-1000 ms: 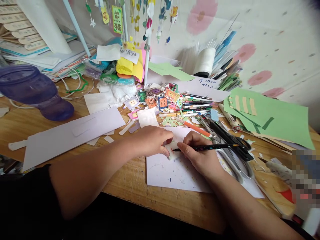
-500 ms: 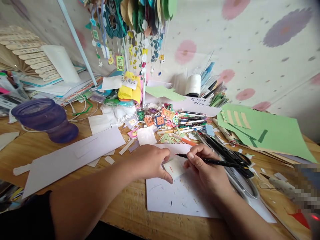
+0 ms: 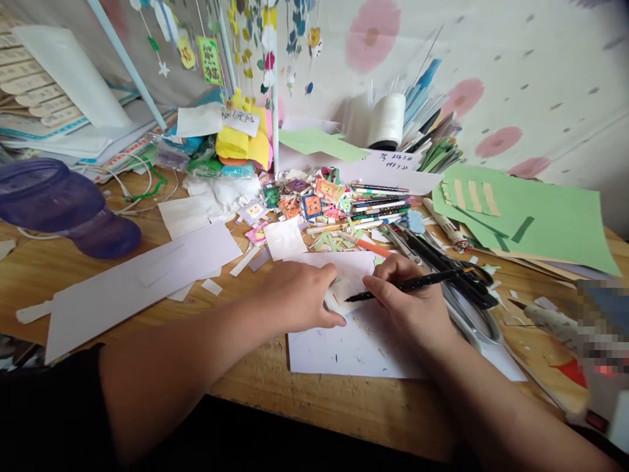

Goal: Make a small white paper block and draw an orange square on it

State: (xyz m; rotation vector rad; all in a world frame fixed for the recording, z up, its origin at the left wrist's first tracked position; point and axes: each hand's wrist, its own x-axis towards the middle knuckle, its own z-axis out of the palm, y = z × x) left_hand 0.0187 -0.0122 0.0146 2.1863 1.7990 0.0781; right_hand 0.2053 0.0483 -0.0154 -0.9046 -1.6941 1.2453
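Between thumb and fingers, my left hand steadies a small white card by its left side. A short red line is drawn on that card, which lies over a larger white sheet dotted with coloured marks. My right hand grips a slim black pen like a writing tool, fingers closed around it. Its dark tip is at the card's face, just right of the red line; whether it touches, I cannot tell. My right fingers partly cover the card's right edge.
Scissors lie right of my right hand, near green paper. Behind are several pens, small coloured drawings and paper scraps. A purple jar and a long white strip are at left. A thread spool stands behind.
The pen tip has come down from beyond the card's upper edge to its face, beside the red line. My left hand keeps its hold. The whole view has shifted.
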